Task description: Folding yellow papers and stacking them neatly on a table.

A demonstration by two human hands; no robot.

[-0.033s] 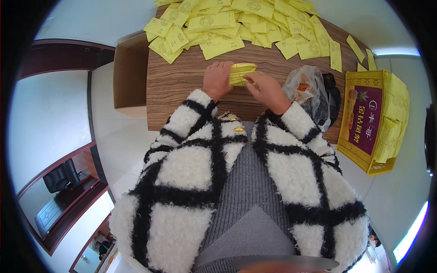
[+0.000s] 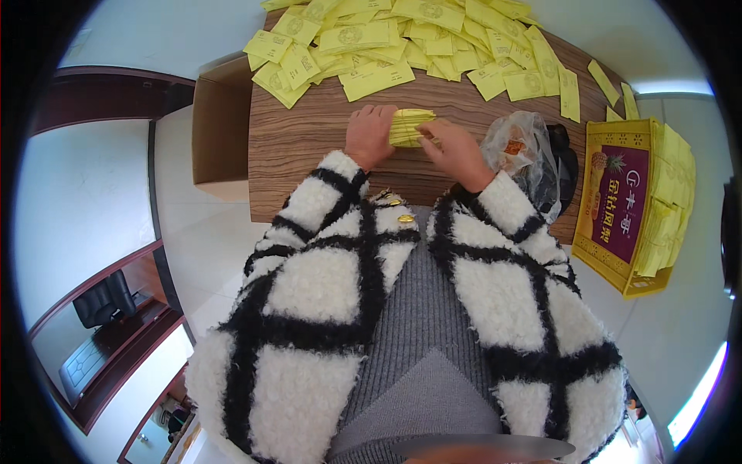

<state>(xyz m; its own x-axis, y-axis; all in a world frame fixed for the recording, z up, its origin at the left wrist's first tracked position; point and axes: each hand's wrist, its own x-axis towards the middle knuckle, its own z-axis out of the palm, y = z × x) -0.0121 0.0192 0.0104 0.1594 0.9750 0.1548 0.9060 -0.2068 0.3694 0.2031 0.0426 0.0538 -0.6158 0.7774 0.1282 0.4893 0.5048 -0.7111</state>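
Observation:
A thick stack of yellow paper packets is held above the near part of the wood-grain table. My left hand is closed around the stack's left end. At its right end, my right hand has bent fingers pressed to the packet edges, its thumb partly hidden. Many loose yellow packets with dark printing lie heaped across the far side of the table, beyond both hands.
A clear plastic bag with something orange inside lies right of my hands, beside a black object. A yellow crate at the right holds upright packets. An open cardboard box stands against the table's left side.
My right hand's fingers have shifted very slightly at the stack's right end. Everything else stays in place.

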